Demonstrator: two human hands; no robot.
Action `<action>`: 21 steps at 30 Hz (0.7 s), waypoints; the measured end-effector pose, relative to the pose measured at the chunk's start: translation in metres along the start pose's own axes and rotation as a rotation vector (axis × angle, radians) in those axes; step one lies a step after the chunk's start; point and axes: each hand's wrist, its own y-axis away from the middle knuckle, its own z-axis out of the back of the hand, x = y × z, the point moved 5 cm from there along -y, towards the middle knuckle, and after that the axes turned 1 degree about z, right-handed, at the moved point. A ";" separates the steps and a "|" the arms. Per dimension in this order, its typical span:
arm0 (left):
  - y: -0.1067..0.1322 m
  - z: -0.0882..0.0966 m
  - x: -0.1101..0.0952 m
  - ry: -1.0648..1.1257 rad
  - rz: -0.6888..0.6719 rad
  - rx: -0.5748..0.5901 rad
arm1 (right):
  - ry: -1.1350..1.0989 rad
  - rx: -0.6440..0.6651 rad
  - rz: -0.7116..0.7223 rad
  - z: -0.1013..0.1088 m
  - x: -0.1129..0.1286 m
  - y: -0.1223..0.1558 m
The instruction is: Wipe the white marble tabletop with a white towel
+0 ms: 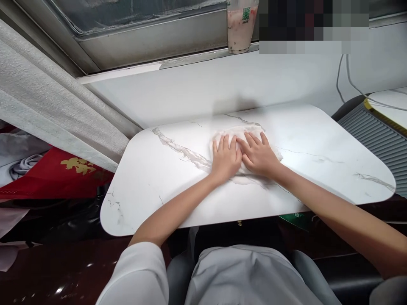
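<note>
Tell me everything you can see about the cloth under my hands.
The cloth is whitish with a faint pinkish tint, and looks soft and fuzzy. It lies spread, slightly rumpled, near the middle of the white marble-patterned tabletop. Your left hand and right hand rest palm-down on it, side by side, hiding much of it.

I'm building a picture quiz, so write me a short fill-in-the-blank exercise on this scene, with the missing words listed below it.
1. The left hand and right hand rest on a cloth lying on the white ____.
2. The hand nearer the curtain is the ____ one.
3. The drink in the cup is ____ in colour.
4. The fabric with the gold design is ____.

Missing words: table; left; pink; red.
</note>
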 end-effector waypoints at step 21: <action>0.048 -0.010 -0.073 0.057 -0.241 0.120 | 0.080 -0.028 -0.103 0.027 -0.011 0.100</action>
